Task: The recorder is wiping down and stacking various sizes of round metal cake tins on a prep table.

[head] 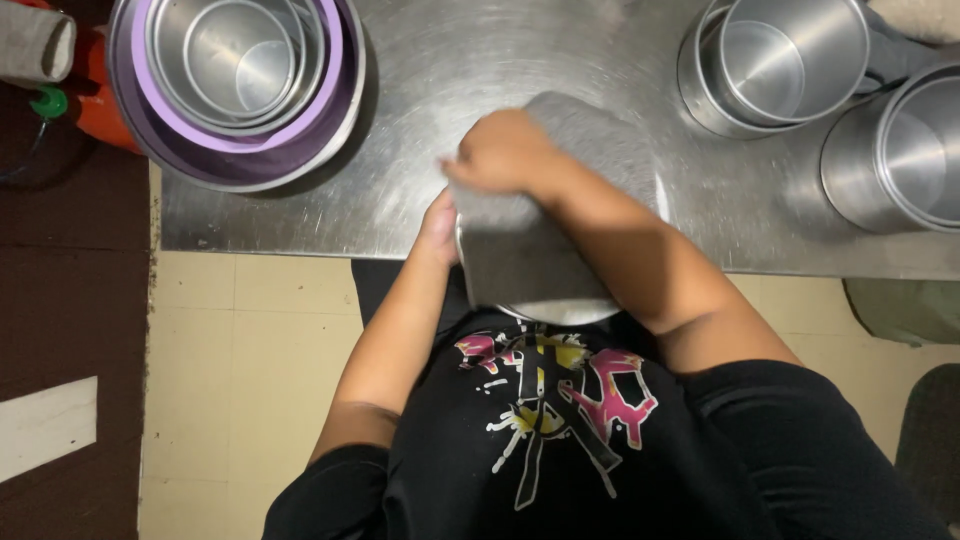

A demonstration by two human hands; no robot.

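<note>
- Several nested metal bowls [235, 60] sat at the far left of the steel surface [420, 200], stacked inside a wider purple-rimmed basin [170, 140] that reached close to the surface's left edge.
- Left of that stack, off the surface, an orange container [100, 110] with a green cap [47, 102] stood beside a rolled grey cloth [35, 45].
- Below the surface lay a pale tiled floor [250, 340], with a dark mat [70, 300] along its left side.
- Near the middle, the left hand [440, 225] was pressed against the left side of a round metal pan [545, 240], which was tilted up at the near edge of the surface, its lower rim hanging over the person's black printed shirt [560, 420]; how far its fingers curled I could not tell, since the pan hid them.
- Just right of it, the right hand [500, 150] was closed on the pan's upper left edge, fingers folded over the rim, the forearm crossing the pan's grey underside.
- At the far right, two groups of tall metal tins stood well apart from the pan: one nested pair [775, 60] nearer the back, another tin [900, 150] touching it at the right edge.
</note>
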